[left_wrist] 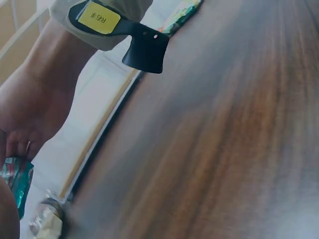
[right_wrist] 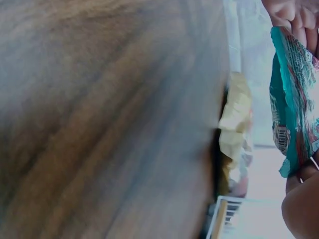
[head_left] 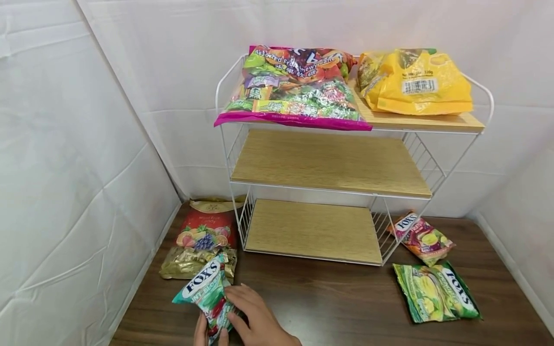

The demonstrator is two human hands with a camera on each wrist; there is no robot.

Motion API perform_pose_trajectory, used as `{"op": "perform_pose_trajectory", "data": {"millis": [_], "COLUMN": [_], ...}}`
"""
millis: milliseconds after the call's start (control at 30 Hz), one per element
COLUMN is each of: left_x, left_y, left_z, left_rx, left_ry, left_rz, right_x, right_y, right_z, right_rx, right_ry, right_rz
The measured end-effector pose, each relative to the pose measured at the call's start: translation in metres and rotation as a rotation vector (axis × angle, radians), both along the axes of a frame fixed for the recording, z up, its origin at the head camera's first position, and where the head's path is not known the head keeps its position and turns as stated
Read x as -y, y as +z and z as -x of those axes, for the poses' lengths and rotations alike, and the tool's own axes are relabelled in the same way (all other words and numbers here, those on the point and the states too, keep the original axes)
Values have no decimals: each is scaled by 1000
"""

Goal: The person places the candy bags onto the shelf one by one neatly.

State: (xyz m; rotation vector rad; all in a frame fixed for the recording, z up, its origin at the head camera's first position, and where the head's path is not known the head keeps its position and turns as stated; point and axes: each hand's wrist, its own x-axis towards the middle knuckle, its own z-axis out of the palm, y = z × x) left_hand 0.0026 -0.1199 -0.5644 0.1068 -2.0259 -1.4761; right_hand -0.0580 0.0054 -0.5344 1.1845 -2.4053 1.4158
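A teal FOX'S candy bag [head_left: 211, 293] is held tilted between both hands, in front of a red and gold mixed fruit candy bag [head_left: 207, 230]. My left hand [head_left: 203, 332] grips its lower end, mostly cut off by the frame's bottom edge. From the right, my right hand [head_left: 256, 315] holds the bag's side, fingers and thumb on its printed face. The right wrist view shows the bag [right_wrist: 294, 99] between the left hand's curled fingers [right_wrist: 296, 17] and the right hand [right_wrist: 303, 196]. In the left wrist view the right hand [left_wrist: 32, 109] wears a strap.
A three-tier rack with wooden shelves [head_left: 320, 161] stands at the back. On its top shelf lie an assorted fruit chewy candy bag [head_left: 294, 89] and a yellow bag [head_left: 420, 84]. Right of the rack, a purple-red FOX'S bag [head_left: 426, 240] and a green FOX'S bag [head_left: 434, 293] lie on the table.
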Motion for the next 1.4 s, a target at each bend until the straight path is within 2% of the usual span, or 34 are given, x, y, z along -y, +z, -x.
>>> {"op": "perform_pose_trajectory", "data": {"millis": [67, 100, 167, 200, 267, 300, 333, 400, 433, 500, 533, 800, 967, 1133, 1267, 1400], "left_x": [-6, -7, -12, -12, -15, -14, -17, -17, -19, -20, -22, -23, -24, -29, -36, -41], "left_y": [8, 6, 14, 11, 17, 13, 21, 24, 32, 35, 44, 54, 63, 78, 86, 92], "left_z": [-2, -1, -1, 1, 1, 3, 3, 6, 6, 9, 10, 21, 26, 32, 37, 42], "left_rx": [34, 37, 61, 55, 41, 26, 27, -20, -32, -82, -104, -202, -200, -206, -250, -257], "left_ry": [39, 43, 54, 49, 32, 19, 14, -12, -22, -46, -55, -145, -219, -284, -310, -322], "left_rz": [20, 26, 29, 31, 27, 28, 29, 49, 54, 63, 65, 44, 56, 62, 75, 77], "right_x": [-3, -5, -7, -9, -11, -13, -14, -16, -18, -20, -21, -30, -36, -43, -48, -52], "right_y": [5, 7, 11, 13, 17, 19, 21, 25, 27, 30, 31, 42, 50, 58, 68, 77], "right_z": [-2, -2, -4, -4, -5, -6, -6, -7, -7, -7, -7, -7, -8, -7, -4, -3], "right_rx": [-31, -45, -67, -78, -103, -119, -133, -149, -150, -157, -157, -199, -236, -285, -322, -349], "right_ry": [-31, -46, -75, -90, -112, -121, -132, -150, -158, -176, -185, -229, -257, -302, -334, -362], "right_rz": [35, 53, 88, 103, 126, 135, 142, 159, 167, 178, 183, 210, 207, 221, 233, 234]}}
